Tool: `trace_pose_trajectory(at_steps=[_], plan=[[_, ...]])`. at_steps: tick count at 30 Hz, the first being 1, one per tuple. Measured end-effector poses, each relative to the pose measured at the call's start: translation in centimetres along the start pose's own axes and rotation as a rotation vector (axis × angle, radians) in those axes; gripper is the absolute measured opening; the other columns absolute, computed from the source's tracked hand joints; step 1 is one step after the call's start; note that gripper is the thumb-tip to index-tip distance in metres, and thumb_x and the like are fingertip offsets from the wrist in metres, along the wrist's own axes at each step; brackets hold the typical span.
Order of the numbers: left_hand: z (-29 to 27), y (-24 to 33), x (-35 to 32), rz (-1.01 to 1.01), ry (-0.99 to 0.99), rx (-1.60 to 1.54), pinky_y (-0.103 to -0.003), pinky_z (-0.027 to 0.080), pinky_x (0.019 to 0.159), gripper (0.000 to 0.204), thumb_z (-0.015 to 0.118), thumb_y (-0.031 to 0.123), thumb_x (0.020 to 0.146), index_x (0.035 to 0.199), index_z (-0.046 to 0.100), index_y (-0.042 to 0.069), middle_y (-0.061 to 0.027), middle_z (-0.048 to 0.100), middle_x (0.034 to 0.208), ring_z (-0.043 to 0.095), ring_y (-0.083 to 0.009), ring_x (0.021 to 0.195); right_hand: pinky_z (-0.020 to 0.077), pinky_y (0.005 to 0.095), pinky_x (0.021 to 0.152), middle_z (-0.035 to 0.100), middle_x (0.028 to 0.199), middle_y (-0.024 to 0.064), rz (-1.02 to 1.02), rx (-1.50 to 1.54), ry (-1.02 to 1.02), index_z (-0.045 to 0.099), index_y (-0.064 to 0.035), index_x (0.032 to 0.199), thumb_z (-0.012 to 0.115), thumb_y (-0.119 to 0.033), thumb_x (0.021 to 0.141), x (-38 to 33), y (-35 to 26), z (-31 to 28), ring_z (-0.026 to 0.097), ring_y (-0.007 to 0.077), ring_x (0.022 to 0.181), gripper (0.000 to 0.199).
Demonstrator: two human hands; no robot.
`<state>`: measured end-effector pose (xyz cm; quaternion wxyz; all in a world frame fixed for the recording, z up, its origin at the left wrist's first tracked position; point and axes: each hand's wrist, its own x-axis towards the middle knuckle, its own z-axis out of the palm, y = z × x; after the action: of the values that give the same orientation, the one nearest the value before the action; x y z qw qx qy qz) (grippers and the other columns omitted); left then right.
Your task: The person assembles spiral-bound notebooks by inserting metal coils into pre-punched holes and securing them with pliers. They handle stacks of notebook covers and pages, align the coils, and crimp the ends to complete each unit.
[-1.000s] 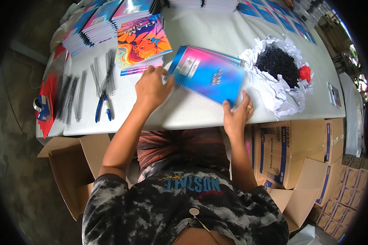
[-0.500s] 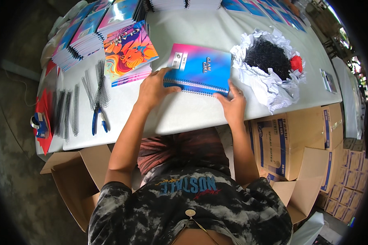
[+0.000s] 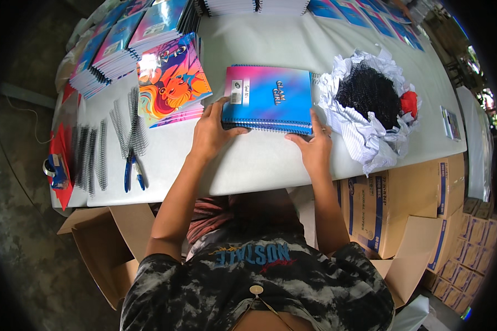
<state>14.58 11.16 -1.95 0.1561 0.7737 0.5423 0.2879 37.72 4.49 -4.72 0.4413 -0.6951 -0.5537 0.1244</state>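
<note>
The pink-and-blue spiral notebook lies flat on the white worktop in front of me, its wire binding along the near edge. My left hand curls over its near left corner, thumb on the cover, gripping lightly; my right hand presses half-open fingers against the near right corner. I seem to be squaring and checking the binding. Next calls for steady pressure along the coil. Loose wire coils and blue-handled pliers lie to my left, crumpled paper holding black scraps to my right.
</note>
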Motion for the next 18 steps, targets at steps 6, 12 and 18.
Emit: trace_pose_trajectory(at_steps=[6, 12, 18], plan=[[0.2, 0.4, 0.8, -0.25, -0.035, -0.129, -0.038, 0.048, 0.076, 0.078, 0.081, 0.032, 0.058, 0.121, 0.044, 0.006, -0.0178, 0.059, 0.102, 0.06, -0.0312, 0.089, 0.0428, 0.0382, 0.083, 0.062, 0.105, 0.0153, 0.107, 0.098, -0.058, 0.051, -0.0031, 0.121, 0.084, -0.013, 0.052, 1.6, -0.1, 0.1, 0.053, 0.0296, 0.092, 0.077], [-4.8, 5.0, -0.6, 0.121, 0.278, 0.273, -0.039, 0.041, 0.089, 0.064, 0.077, 0.02, 0.065, 0.121, 0.048, 0.009, -0.0118, 0.055, 0.112, 0.05, -0.0301, 0.107, 0.0385, 0.0403, 0.092, 0.053, 0.12, 0.019, -0.081, 0.041, 0.045, 0.051, -0.0019, 0.12, 0.084, -0.015, 0.056, 1.3, 1.1, 0.2, 0.049, 0.0336, 0.11, 0.073], [-8.5, 0.1, -2.4, 0.026, 0.265, 0.622, -0.037, 0.046, 0.07, 0.037, 0.053, 0.003, 0.077, 0.112, 0.059, 0.012, -0.0047, 0.061, 0.106, 0.058, -0.021, 0.086, 0.0315, 0.0417, 0.1, 0.042, 0.132, 0.0211, -0.369, 0.176, 0.062, 0.043, 0.0029, 0.126, 0.075, -0.012, 0.07, -0.7, -2.4, -0.4, 0.041, 0.0333, 0.121, 0.066]])
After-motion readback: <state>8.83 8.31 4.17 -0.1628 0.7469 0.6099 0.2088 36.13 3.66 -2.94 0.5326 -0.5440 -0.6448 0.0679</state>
